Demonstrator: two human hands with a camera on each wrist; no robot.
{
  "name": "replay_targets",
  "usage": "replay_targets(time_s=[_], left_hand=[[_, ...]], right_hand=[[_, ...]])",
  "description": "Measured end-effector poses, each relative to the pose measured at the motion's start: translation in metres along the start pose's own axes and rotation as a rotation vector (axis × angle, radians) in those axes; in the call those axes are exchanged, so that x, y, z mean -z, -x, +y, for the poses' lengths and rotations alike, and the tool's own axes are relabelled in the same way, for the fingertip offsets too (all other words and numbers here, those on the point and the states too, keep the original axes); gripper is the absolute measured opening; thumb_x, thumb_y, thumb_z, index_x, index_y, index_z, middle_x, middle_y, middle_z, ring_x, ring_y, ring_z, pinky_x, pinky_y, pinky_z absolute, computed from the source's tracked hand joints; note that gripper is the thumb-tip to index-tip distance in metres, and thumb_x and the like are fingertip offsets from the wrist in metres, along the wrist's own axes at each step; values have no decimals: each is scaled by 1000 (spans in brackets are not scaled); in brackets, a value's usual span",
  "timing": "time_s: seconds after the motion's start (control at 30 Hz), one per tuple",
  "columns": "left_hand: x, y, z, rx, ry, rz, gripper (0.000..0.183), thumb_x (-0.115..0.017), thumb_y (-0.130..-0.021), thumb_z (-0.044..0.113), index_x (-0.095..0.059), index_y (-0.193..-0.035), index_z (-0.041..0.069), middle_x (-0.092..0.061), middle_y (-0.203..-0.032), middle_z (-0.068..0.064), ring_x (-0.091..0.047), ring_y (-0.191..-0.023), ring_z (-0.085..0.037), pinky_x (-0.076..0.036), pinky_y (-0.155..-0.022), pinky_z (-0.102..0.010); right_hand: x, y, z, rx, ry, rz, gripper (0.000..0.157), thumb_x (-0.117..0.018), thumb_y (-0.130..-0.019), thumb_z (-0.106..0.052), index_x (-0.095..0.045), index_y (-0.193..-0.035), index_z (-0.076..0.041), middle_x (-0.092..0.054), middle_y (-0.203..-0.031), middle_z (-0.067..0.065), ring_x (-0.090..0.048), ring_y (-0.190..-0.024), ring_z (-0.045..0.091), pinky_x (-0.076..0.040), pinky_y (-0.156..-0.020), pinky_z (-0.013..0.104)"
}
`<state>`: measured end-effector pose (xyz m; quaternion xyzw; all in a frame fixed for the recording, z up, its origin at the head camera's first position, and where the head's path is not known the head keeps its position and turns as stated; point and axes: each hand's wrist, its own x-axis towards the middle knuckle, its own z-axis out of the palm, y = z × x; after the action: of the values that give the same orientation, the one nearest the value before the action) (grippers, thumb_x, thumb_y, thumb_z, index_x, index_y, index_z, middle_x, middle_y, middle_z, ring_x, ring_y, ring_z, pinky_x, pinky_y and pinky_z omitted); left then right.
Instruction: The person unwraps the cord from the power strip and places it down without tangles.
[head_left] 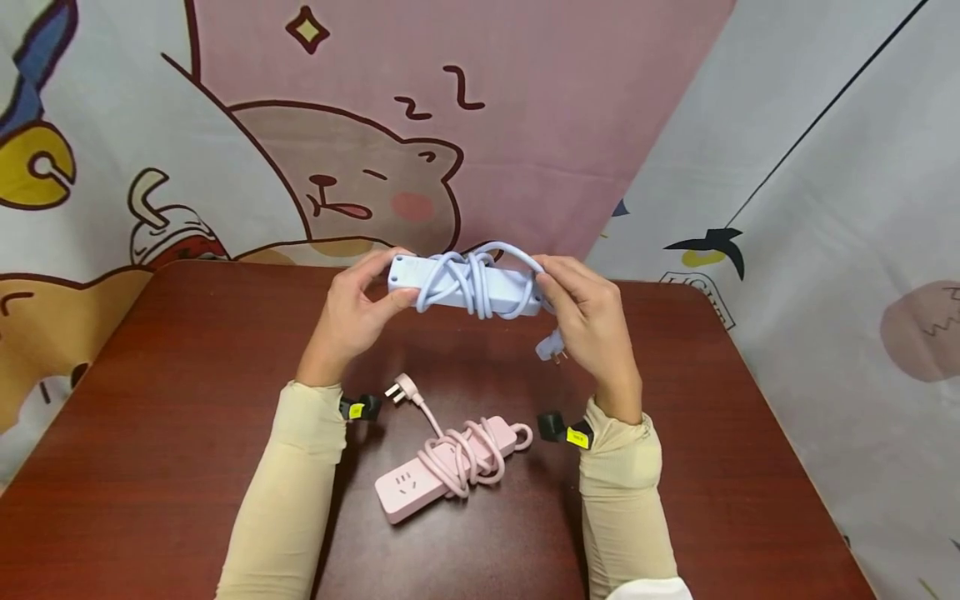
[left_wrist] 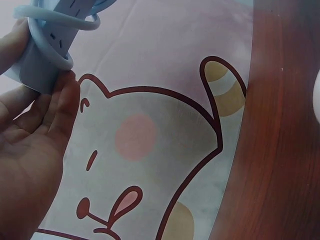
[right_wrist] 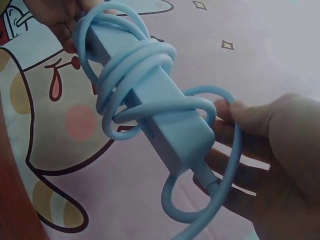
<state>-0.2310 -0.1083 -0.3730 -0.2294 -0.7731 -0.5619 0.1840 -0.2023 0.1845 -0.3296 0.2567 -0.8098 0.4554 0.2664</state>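
Observation:
A light-blue power strip (head_left: 506, 287) is held up over the far part of the table, its cord wound several times round its middle. My left hand (head_left: 356, 308) grips one end, thumb on the near side. At the other end, my right hand (head_left: 592, 317) pinches a loop of the blue cord (right_wrist: 234, 150) between thumb and fingers, the fingers lying behind the strip's end. The blue plug (head_left: 551, 346) dangles below the right hand. A pink power strip (head_left: 412, 487), wrapped in its own cord, lies on the table between the forearms, its pink plug (head_left: 405, 389) pointing up-left.
The dark red-brown table (head_left: 195, 467) ends at a cartoon-printed cloth (head_left: 570, 125) hanging behind it. Small black wrist cameras (head_left: 362, 408) sit on both wrists, near the pink strip.

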Motion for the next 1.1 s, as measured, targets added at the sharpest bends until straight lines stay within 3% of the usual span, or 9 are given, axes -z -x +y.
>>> replay_targets(time_s=[0.2,0.33,0.53,0.73,1.1], left_hand=[[-1,-2,1,-15,-19,14,40,-82,-85,10,-70,-124,8,-70,-115,-8,-58,-105,-9,-48,-95,-23],[-1,-1,1,-10,-25,7,42,-82,-85,9,-69,-125,6,-70,-116,-9,-58,-106,-9,-50,-95,-24],[1,3,1,17,-6,-12,42,-81,-86,8,-69,-126,6,-69,-117,-8,-58,-106,-6,-49,-94,-17],[7,0,1,15,52,-89,38,-78,-89,8,-69,-126,10,-69,-114,-6,-59,-103,-8,-50,-91,-16],[13,5,-4,34,41,-98,40,-78,-90,10,-69,-128,12,-69,-114,-5,-57,-102,-7,-46,-90,-19]], right_hand=[[-1,-1,1,-24,90,73,20,-65,-99,-10,-77,-114,-6,-72,-105,11,-61,-84,14,-47,-68,11],[1,0,3,-39,110,59,21,-66,-98,-12,-78,-115,-9,-69,-92,9,-61,-75,19,-44,-57,11],[3,1,6,-16,99,45,20,-65,-99,-12,-77,-115,-8,-70,-91,10,-57,-80,11,-43,-68,14],[8,2,5,-2,96,65,20,-63,-99,-10,-77,-113,-4,-73,-89,10,-52,-84,13,-38,-73,20],[8,2,10,-45,66,53,17,-68,-96,-9,-77,-109,-2,-69,-83,12,-49,-71,4,-36,-61,16]])
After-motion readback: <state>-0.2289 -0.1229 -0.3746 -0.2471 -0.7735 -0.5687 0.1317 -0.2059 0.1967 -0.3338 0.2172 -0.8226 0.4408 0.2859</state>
